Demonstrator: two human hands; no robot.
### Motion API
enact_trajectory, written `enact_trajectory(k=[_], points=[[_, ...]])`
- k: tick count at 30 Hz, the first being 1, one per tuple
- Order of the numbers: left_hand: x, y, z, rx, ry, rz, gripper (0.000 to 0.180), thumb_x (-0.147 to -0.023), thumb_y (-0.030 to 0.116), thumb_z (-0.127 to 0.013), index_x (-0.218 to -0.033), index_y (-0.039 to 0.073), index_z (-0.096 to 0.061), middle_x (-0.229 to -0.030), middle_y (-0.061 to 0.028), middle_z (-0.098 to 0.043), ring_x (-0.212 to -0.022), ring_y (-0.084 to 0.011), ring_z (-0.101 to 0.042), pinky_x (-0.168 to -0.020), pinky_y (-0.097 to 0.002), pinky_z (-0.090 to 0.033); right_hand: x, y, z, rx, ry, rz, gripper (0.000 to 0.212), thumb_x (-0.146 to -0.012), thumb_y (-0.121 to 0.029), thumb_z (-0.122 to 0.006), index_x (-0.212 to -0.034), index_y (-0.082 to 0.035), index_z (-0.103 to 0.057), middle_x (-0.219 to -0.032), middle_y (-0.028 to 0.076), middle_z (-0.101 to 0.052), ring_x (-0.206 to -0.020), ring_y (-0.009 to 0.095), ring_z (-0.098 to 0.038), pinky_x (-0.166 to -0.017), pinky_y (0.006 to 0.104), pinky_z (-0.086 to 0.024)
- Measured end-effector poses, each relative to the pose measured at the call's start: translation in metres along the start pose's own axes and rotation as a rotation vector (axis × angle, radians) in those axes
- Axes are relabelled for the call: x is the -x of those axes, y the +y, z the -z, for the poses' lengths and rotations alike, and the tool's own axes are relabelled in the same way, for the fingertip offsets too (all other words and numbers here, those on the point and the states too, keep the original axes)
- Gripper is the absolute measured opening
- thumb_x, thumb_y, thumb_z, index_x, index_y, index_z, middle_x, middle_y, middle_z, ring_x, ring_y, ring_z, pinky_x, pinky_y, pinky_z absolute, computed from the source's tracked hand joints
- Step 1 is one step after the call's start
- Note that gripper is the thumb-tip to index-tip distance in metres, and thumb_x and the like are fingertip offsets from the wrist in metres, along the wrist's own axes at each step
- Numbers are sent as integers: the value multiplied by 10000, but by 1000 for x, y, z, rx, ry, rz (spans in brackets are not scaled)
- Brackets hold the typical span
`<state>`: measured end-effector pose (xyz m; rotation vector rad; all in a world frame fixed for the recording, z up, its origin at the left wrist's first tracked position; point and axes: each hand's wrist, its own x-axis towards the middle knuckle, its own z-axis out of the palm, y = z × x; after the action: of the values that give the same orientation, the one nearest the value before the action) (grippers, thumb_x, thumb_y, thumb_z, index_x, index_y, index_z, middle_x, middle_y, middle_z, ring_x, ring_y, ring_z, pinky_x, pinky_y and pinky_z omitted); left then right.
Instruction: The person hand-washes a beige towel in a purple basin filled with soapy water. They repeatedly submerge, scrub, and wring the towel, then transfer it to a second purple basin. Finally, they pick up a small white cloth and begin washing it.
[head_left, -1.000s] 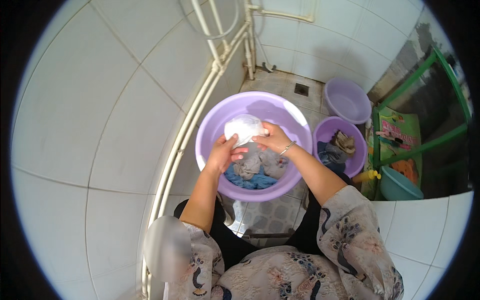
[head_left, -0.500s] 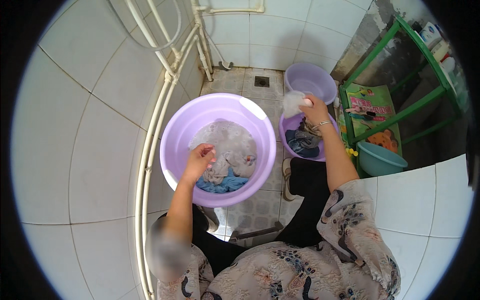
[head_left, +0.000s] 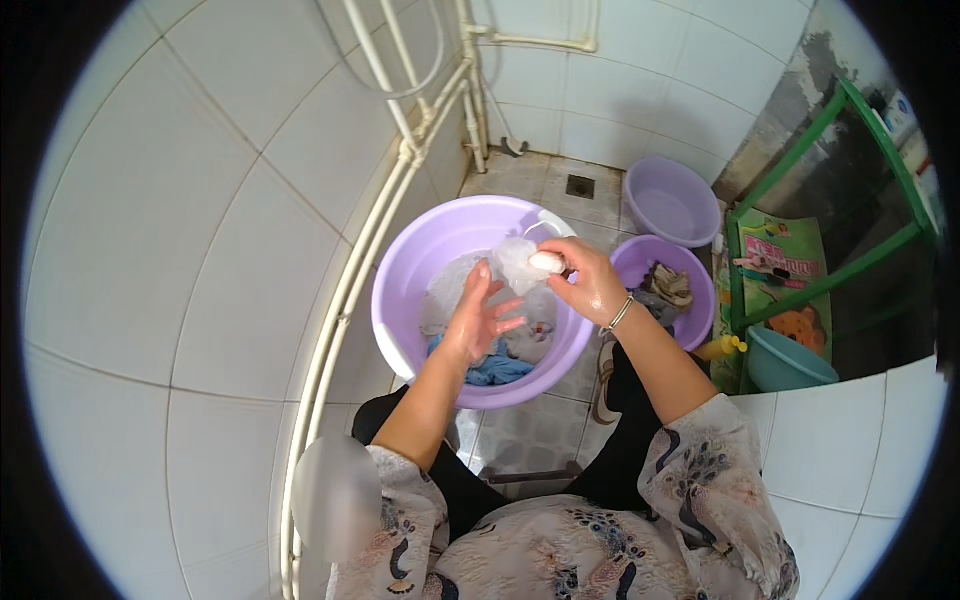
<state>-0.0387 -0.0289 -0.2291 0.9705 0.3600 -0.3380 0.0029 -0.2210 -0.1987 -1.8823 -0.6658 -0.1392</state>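
Observation:
Over the large lilac basin (head_left: 388, 335), my right hand (head_left: 588, 278) is closed around a white soap bar (head_left: 547, 262) in a filmy, translucent net bag (head_left: 517, 264). A thin white loop shows above the bag. Facing it, my left hand (head_left: 482, 318) is open, wet, with its fingers spread and nothing in them. The bag hangs just beyond the left fingertips. Below both hands the basin holds cloudy, sudsy water (head_left: 455, 290). A blue cloth (head_left: 500, 370) and a pale greyish garment (head_left: 530, 343) lie wet at its near side, partly hidden by my left hand.
At right stands a smaller lilac basin (head_left: 703, 318) with dark and tan clothes (head_left: 668, 287). Behind it is another lilac basin (head_left: 675, 200). A green metal rack (head_left: 840, 270), a teal basin (head_left: 790, 362) and a yellow-topped bottle (head_left: 722, 347) are farther right. Pale pipes (head_left: 345, 290) run along the left wall.
My right hand has brought the soap bar in its net bag from above the smaller basin to over the large one. My left hand's fingers have spread, and the view has shifted.

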Motion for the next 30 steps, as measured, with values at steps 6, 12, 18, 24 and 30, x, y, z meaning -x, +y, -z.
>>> enact_trajectory(k=[6,12,18,24,30], points=[[-37,-23,44,118,-214,42,472,-945,473,-368,-1177,94,-529,-1151,-93,-581,-936,-182,-607,-762,-321,-524,-7,-15,-39,-243,-295,-173,340,-763,39,-595,-1098,-16,-580,-1007,88,-584,-858,142,-610,-741,267,-500],[-28,-11,40,121,-61,114,471,-966,442,-301,-1154,64,-511,-1030,-87,-598,-872,-200,-604,-632,-287,-524,-23,4,-53,-359,-128,-383,122,-818,2,-568,-926,16,-622,-730,35,-614,-646,101,-599,-611,237,-498],[-28,-5,54,-102,172,-37,377,-956,329,-362,-1190,59,-483,-1064,-82,-546,-870,-201,-580,-623,-280,-492,-41,8,-54,-696,-40,-384,106,-795,12,-576,-887,18,-629,-730,34,-614,-590,87,-570,-566,221,-486],[-13,12,45,-283,113,-304,223,-907,196,-512,-1060,42,-564,-954,-33,-573,-788,-116,-547,-603,-243,-445,-39,15,-53,-593,-70,-383,83,-795,13,-569,-860,11,-620,-752,31,-608,-610,71,-561,-562,216,-479],[-30,-4,54,-781,76,-535,87,-863,125,-596,-848,40,-584,-705,13,-562,-594,-61,-484,-536,-213,-397,-37,24,-56,-619,-137,-376,79,-812,11,-561,-869,-4,-613,-754,28,-602,-610,78,-558,-577,219,-478]])
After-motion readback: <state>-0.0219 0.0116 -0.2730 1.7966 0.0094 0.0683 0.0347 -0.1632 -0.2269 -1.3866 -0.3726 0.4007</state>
